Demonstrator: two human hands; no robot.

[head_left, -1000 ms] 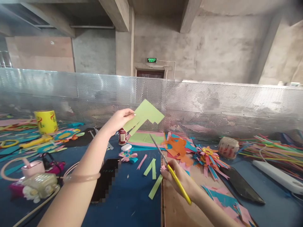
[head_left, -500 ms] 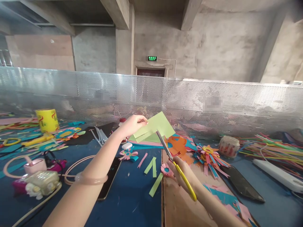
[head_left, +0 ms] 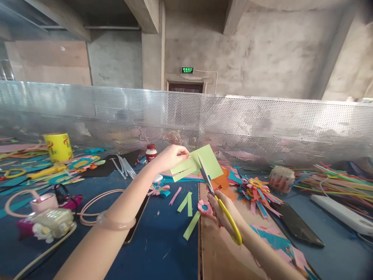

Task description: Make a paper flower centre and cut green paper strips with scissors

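My left hand (head_left: 174, 157) pinches the left part of a light green sheet of paper (head_left: 208, 161), held up above the table. A slit runs along the sheet's lower left, with a narrow strip hanging below it. In my right hand (head_left: 223, 210) is a pair of yellow-handled scissors (head_left: 230, 219). Their blades point up and left, overlapping the sheet; whether they are parted I cannot tell. Below lie several cut green paper strips (head_left: 190, 204), a pink strip (head_left: 175, 195) and a pink paper flower (head_left: 204, 207).
Orange paper (head_left: 223, 181) and a layered paper flower (head_left: 256, 190) lie on a brown board (head_left: 215, 252). To the right are a black phone (head_left: 300, 225) and a white glue gun (head_left: 340, 214). A yellow tape roll (head_left: 58, 147) stands left. A perforated metal screen (head_left: 233, 124) runs behind.
Both the green sheet and my left hand have shifted slightly right and down. The scissors have turned a little more upright against the sheet. A red-capped bottle behind my left hand shows more fully.
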